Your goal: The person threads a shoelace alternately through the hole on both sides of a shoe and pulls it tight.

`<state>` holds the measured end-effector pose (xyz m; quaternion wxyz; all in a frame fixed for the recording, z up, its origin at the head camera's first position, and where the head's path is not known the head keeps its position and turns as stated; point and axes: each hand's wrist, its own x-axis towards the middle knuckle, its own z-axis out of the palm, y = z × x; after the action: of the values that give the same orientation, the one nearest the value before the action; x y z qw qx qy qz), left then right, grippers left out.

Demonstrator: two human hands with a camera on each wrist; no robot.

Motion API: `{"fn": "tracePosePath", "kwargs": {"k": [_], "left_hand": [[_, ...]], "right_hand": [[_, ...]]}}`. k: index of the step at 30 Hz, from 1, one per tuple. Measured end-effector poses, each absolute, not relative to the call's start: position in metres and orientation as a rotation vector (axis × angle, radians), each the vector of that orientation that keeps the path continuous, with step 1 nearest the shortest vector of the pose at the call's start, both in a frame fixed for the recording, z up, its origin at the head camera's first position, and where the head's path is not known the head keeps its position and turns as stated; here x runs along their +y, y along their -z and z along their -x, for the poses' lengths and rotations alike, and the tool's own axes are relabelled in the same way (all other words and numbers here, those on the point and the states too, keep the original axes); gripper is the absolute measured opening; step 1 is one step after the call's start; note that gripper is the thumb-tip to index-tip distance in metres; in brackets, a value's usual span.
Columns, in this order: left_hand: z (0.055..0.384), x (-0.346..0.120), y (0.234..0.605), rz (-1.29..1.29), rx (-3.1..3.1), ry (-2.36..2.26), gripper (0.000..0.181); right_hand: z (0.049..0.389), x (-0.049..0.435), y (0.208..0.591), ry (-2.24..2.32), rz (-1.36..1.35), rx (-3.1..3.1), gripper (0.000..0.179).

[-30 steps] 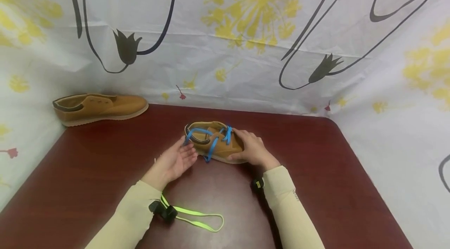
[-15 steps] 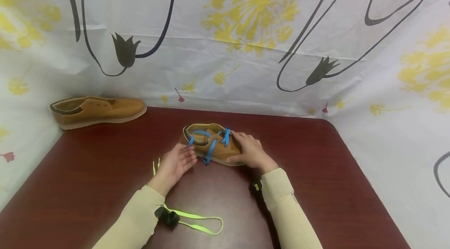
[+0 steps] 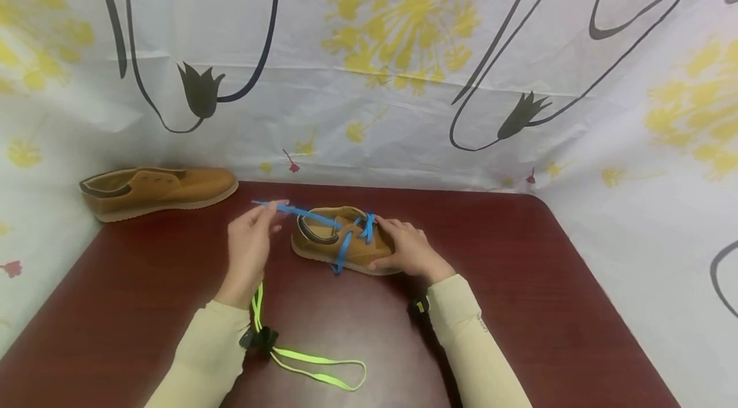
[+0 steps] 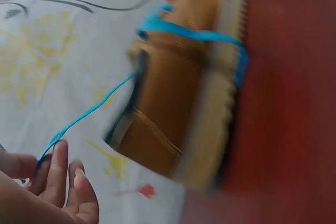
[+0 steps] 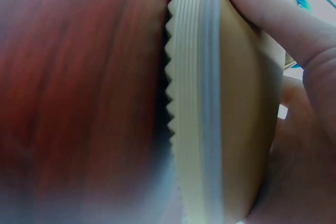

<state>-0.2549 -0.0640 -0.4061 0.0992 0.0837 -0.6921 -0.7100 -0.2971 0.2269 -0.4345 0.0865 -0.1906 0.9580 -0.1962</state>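
Observation:
A tan shoe (image 3: pixel 314 249) with a blue shoelace (image 3: pixel 314 214) sits on the table, its toe pointing right. My right hand (image 3: pixel 412 250) grips the toe, thumb along the near side; the right wrist view shows that thumb against the upper (image 5: pixel 241 103), above the ridged sole. Left of the heel, my left hand (image 3: pixel 248 244) pinches one end of the lace, which stretches over the shoe's opening. In the left wrist view the lace (image 4: pixel 89 111) runs taut from thumb and finger to the shoe (image 4: pixel 168 108). Another part of the lace hangs down the near side.
A second tan shoe (image 3: pixel 190 191), without a lace, stands at the table's back left corner. A neon yellow lace (image 3: pixel 323 360) lies in front, passing under the left wrist. Patterned cloth (image 3: pixel 369 107) hangs behind the dark red table (image 3: pixel 519 293).
My left hand has moved up and left from beside the heel, drawing the blue lace end out straight. The right hand keeps its hold on the toe.

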Motion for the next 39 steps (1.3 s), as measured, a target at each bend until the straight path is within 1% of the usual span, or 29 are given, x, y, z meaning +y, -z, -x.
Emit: {"fn": "tracePosePath", "kwargs": {"k": [4, 6, 8, 10, 12, 13, 15, 19, 22, 26, 30, 35, 39], "left_hand": [[0.265, -0.046, 0.393, 0.0, -1.788, 2.287, 0.034], [0.271, -0.038, 0.391, 0.121, -1.722, 2.394, 0.033], [0.275, -0.031, 0.39, 0.186, -1.753, 2.444, 0.033], [0.28, -0.024, 0.391, 0.218, -1.87, 2.41, 0.034], [0.284, -0.018, 0.394, 0.211, -2.069, 2.258, 0.034], [0.286, -0.015, 0.396, 0.201, -2.176, 2.153, 0.035], [0.289, -0.011, 0.401, 0.176, -2.355, 1.932, 0.035], [0.29, -0.007, 0.409, 0.158, -2.535, 1.678, 0.033], [0.288, -0.003, 0.413, 0.213, -2.623, 1.545, 0.032], [0.285, 0.003, 0.416, 0.283, -2.717, 1.352, 0.03], [0.284, 0.009, 0.417, 0.311, -2.769, 1.297, 0.028], [0.286, 0.015, 0.419, 0.333, -2.841, 1.106, 0.026], [0.29, 0.019, 0.419, 0.328, -2.852, 1.016, 0.026]], "right_hand": [[0.305, 0.227, 0.425, 0.62, 0.615, 2.772, 0.106], [0.309, 0.225, 0.419, 0.726, 0.625, 2.693, 0.101], [0.313, 0.221, 0.413, 0.874, 0.633, 2.64, 0.089], [0.317, 0.216, 0.409, 1.027, 0.66, 2.639, 0.07], [0.32, 0.208, 0.407, 1.132, 0.713, 2.681, 0.052], [0.321, 0.204, 0.407, 1.171, 0.738, 2.704, 0.045], [0.323, 0.197, 0.41, 1.228, 0.772, 2.743, 0.039], [0.324, 0.188, 0.424, 1.32, 0.751, 2.766, 0.034], [0.325, 0.187, 0.438, 1.385, 0.72, 2.779, 0.031], [0.326, 0.19, 0.45, 1.455, 0.695, 2.795, 0.031], [0.326, 0.193, 0.452, 1.494, 0.664, 2.793, 0.033], [0.328, 0.194, 0.452, 1.496, 0.682, 2.776, 0.036], [0.33, 0.196, 0.45, 1.534, 0.686, 2.765, 0.034]]}}
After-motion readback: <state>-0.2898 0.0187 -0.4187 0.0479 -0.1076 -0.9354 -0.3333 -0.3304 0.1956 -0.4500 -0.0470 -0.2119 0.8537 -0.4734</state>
